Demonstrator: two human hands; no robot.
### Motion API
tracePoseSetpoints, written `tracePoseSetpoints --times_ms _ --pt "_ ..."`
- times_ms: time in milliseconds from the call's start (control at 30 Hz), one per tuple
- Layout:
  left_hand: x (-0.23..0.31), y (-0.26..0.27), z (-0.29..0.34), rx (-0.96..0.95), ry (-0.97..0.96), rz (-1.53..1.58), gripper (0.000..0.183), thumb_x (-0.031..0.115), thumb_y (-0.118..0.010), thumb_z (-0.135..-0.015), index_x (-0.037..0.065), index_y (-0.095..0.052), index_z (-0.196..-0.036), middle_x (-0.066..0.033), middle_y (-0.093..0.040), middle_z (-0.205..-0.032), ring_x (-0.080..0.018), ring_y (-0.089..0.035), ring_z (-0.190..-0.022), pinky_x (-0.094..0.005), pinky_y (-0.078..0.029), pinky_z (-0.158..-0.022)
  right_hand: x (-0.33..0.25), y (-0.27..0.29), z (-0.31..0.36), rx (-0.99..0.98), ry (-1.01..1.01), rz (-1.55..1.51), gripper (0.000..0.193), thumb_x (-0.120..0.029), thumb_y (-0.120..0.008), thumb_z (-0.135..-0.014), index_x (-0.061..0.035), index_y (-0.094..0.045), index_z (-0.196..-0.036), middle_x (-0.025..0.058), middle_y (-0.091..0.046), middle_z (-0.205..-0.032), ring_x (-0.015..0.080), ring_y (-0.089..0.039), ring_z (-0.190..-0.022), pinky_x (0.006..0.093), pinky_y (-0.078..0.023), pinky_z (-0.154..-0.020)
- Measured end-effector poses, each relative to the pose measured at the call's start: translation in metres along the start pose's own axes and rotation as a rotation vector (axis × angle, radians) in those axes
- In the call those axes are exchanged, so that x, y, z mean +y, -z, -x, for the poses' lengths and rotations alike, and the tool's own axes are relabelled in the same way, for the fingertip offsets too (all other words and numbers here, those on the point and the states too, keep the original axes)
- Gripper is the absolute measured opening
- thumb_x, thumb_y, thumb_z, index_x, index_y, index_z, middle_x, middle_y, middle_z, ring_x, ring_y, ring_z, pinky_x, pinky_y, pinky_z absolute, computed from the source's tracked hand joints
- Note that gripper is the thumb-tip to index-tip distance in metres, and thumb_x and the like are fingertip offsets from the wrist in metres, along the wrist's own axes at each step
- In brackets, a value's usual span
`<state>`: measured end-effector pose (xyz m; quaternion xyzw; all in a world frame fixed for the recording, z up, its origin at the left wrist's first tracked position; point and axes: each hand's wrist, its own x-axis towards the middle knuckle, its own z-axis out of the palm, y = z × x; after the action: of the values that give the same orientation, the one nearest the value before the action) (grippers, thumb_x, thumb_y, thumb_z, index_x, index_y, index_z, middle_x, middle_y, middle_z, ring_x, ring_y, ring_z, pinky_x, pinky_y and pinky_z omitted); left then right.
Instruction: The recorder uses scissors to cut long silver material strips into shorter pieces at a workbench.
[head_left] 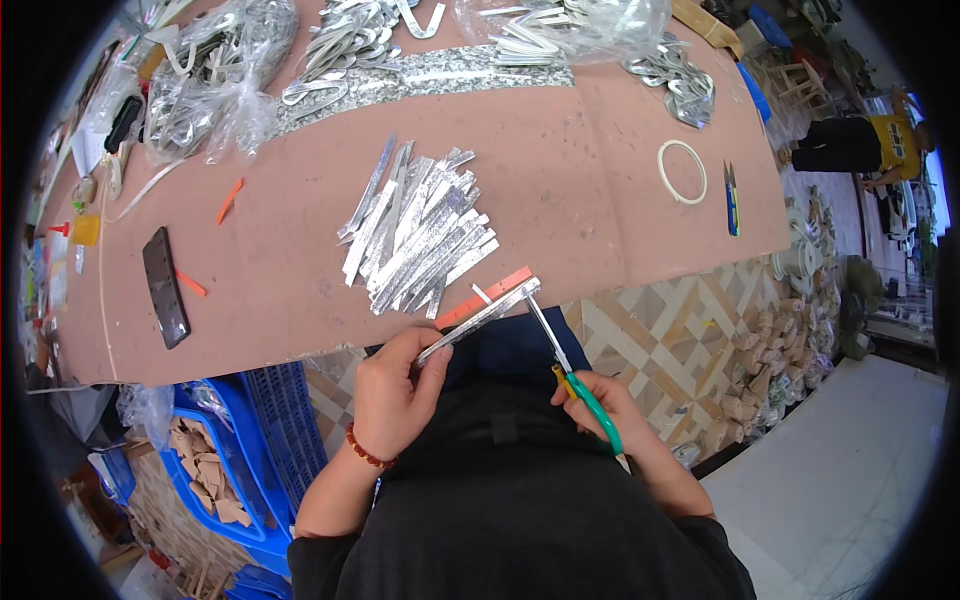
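Between the thumb and fingers of my left hand (400, 385) is a narrow silvery strip (480, 318), slanting up to the right. An orange strip (487, 297) lies along its far side, close to the table edge; I cannot tell whether the two are joined. My right hand (605, 405) grips green-handled scissors (595, 408), one orange-yellow part showing by the fingers. Their blades meet the silvery strip at its far right end. Just beyond, a loose pile of silvery strips (425, 230) lies on the brownish-pink table (560, 190).
Bent silvery strips (345, 40) and clear plastic bags (220, 80) line the table's back. A dark phone (165, 288) lies left; a white ring (682, 172) and blue-handled snips (732, 205) lie right. A blue basket (285, 410) stands below left. Another person (850, 145) is far right.
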<state>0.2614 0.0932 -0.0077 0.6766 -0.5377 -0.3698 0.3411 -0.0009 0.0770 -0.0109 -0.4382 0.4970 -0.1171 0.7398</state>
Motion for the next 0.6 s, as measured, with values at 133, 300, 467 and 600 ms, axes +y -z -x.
tracePoseSetpoints --times_ms 133,300,467,600 --pt "-0.0034 -0.002 0.0006 0.024 0.038 0.06 0.01 0.006 -0.062 -0.081 0.002 -0.059 -0.09 -0.0077 -0.057 -0.064 -0.0115 -0.051 -0.048 -0.0226 -0.04 -0.046 0.0016 0.0021 -0.0011 -0.011 -0.014 -0.002 0.013 -0.015 -0.06 -0.086 -0.0023 -0.058 -0.09 -0.0047 -0.051 -0.071 0.0015 -0.045 -0.064 0.0176 -0.036 -0.057" --pt "-0.0067 -0.0067 0.002 0.09 0.005 0.079 0.009 0.005 -0.062 -0.081 0.002 -0.058 -0.088 -0.0074 -0.059 -0.069 -0.0122 -0.054 -0.049 -0.0229 -0.043 -0.048 0.0024 0.0035 0.0006 -0.023 -0.045 -0.05 0.013 -0.015 -0.058 -0.086 -0.0026 -0.059 -0.091 -0.0053 -0.049 -0.067 0.0016 -0.044 -0.058 0.0175 -0.035 -0.053" --pt "-0.007 -0.0067 0.0006 0.097 -0.014 0.005 0.009 0.005 -0.063 -0.079 0.003 -0.056 -0.084 -0.0086 -0.059 -0.07 -0.0171 -0.059 -0.054 -0.0265 -0.046 -0.05 0.0057 0.0046 0.0012 -0.02 -0.05 -0.041 0.017 -0.018 -0.057 -0.086 -0.0033 -0.059 -0.093 -0.0051 -0.048 -0.066 0.0018 -0.043 -0.056 0.0176 -0.036 -0.052" --pt "-0.0073 -0.0084 0.0015 0.147 -0.073 0.02 0.008 0.002 -0.063 -0.079 0.001 -0.058 -0.085 -0.0025 -0.05 -0.062 -0.0045 -0.041 -0.048 -0.0194 -0.035 -0.045 0.0063 0.0034 0.0003 -0.016 -0.029 -0.046 0.019 -0.021 -0.058 -0.086 -0.0033 -0.059 -0.094 -0.0045 -0.049 -0.066 0.0019 -0.044 -0.057 0.0177 -0.037 -0.053"
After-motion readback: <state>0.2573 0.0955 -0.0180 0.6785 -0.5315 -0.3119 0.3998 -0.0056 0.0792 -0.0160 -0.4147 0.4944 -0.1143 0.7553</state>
